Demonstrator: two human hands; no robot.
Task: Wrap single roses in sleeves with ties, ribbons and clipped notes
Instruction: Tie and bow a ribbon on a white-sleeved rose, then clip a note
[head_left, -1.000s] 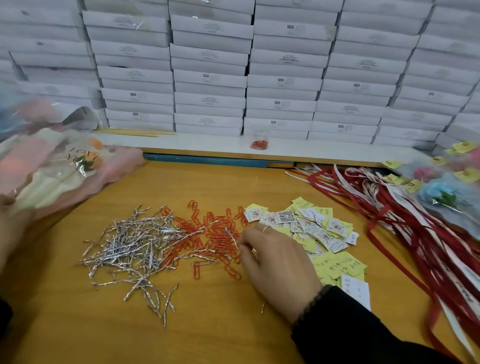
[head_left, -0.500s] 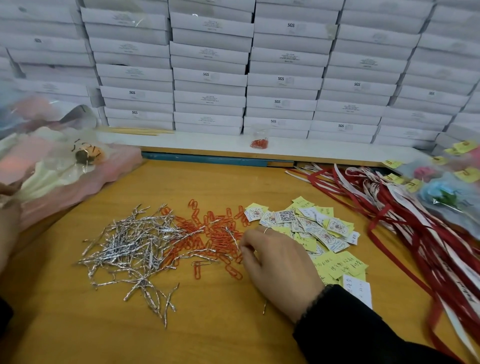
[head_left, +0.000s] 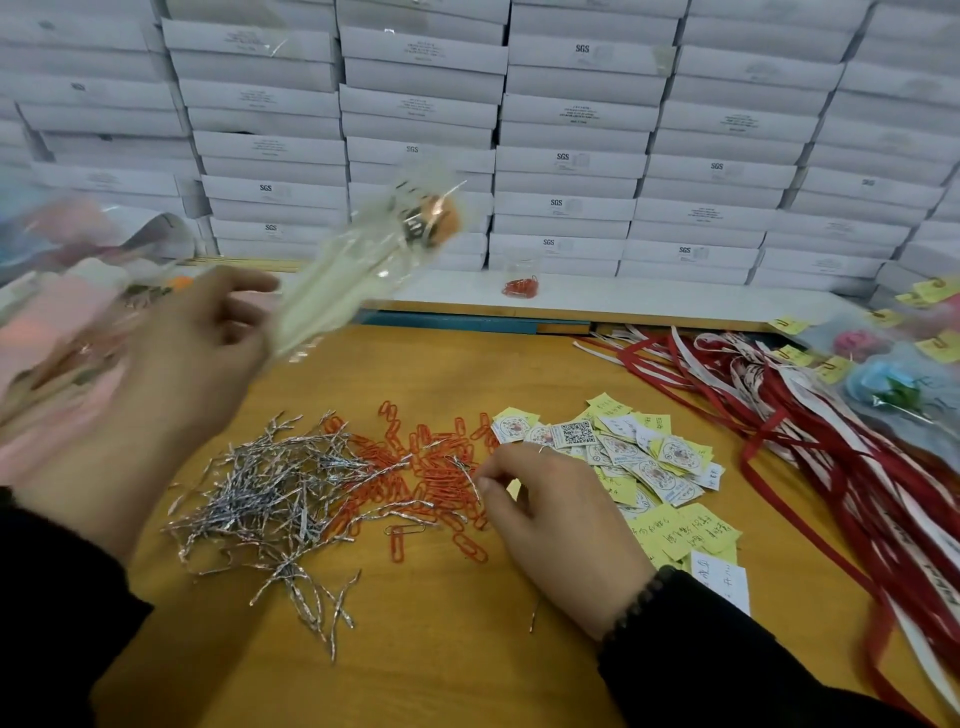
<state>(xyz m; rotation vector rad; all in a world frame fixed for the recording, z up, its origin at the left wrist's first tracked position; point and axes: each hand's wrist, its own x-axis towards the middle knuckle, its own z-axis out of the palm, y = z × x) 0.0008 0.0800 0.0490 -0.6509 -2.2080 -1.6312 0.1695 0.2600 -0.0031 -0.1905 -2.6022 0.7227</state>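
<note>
Lifting a sleeved rose (head_left: 363, 260) off the pink pile of sleeved roses (head_left: 62, 332) at our left, our left hand (head_left: 171, 374) now carries it up over the table (head_left: 467, 649); a second ago that hand was low at the edge of the pile and the rose lay flat on it. The fingers are loosely curled round the sleeve's narrow end, though blur hides the exact grip. The orange bloom shows through the clear film, tilted up toward the boxes.

Our right hand (head_left: 561, 525) has stayed at the seam between the orange paper clips (head_left: 431, 478) and the note cards (head_left: 639, 467), fingers bent, fingertips (head_left: 485, 484) pinching at what looks like one silver twist tie; we cannot be sure it is held. We judge a fresh rose is coming in for its tie.

Left of the clips lies the heap of silver twist ties (head_left: 265, 499). Red and white ribbons (head_left: 831, 441) trail at right, with finished roses (head_left: 883, 384) carrying yellow clipped notes beyond them.

Behind, the stacked white boxes (head_left: 571, 156) read "SGS". One card shows a QR code; the yellow notes bear handwriting too small to read.
</note>
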